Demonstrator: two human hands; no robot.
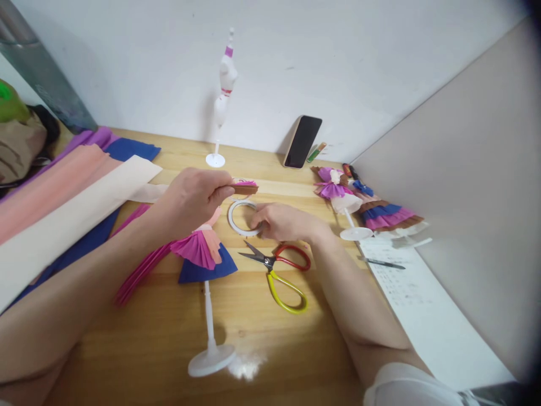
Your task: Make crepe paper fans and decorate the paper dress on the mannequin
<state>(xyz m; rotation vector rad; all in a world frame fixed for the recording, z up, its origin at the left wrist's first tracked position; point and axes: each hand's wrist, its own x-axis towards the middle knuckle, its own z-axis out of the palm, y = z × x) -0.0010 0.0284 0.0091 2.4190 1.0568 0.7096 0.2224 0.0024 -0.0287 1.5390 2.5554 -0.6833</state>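
My left hand (195, 194) pinches a small folded piece of brown crepe paper (245, 190), with a bit of pink showing behind it. Just below, the fingers of my right hand (281, 221) are closed on the right edge of a white roll of tape (231, 221) lying on the table. Under my left wrist stands a small mannequin on a white stand (210, 316), dressed in a blue skirt (228, 264) with a pleated magenta layer (196, 249) and peach paper over it. Scissors (269, 261) with one red and one yellow handle lie open near my right wrist.
Crepe paper strips (71, 217) cover the left side, beside a tall bottle (51, 84). A bare white mannequin (222, 104) and a leaning phone (302, 141) stand at the back wall. Dressed mannequins (333, 186), a sheet of paper (426, 304) and a pen (385, 263) are at right.
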